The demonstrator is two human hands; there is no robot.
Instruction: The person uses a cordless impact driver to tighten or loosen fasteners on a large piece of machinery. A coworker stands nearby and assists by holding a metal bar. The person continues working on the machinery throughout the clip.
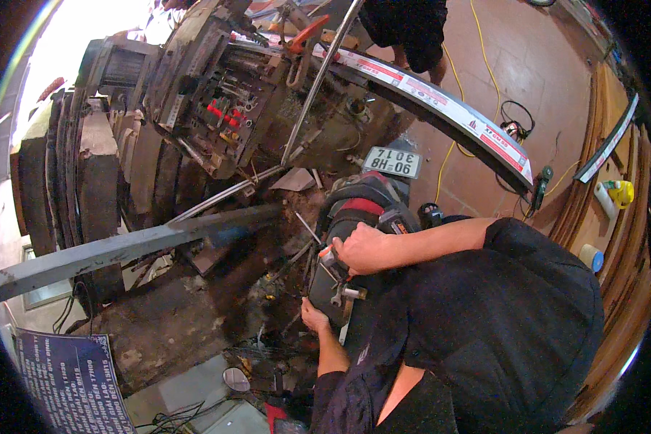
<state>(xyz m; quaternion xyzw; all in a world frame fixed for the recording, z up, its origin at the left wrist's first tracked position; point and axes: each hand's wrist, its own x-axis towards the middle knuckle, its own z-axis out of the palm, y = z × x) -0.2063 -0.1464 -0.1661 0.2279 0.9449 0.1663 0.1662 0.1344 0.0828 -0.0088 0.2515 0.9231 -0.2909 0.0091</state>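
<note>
Screwdriver-like tool [308, 228] below-left of the number plate [392, 163], apparently clasped by right hand [362, 249] fingers; left hand [314, 317] beside a dark panel [320, 295], grip indiscernible; work seemingly underway, remainder unclear.

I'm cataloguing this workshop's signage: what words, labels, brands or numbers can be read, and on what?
Wording isn't copied out here:
White plate: dark characters, upside down, legible.
Long red-and-white strip: printing, partly legible.
Dark blue sign: white lettering, sideways, partly legible.
Black item by the right hand: label too small.
Black shirt: mark unreadable.
</note>
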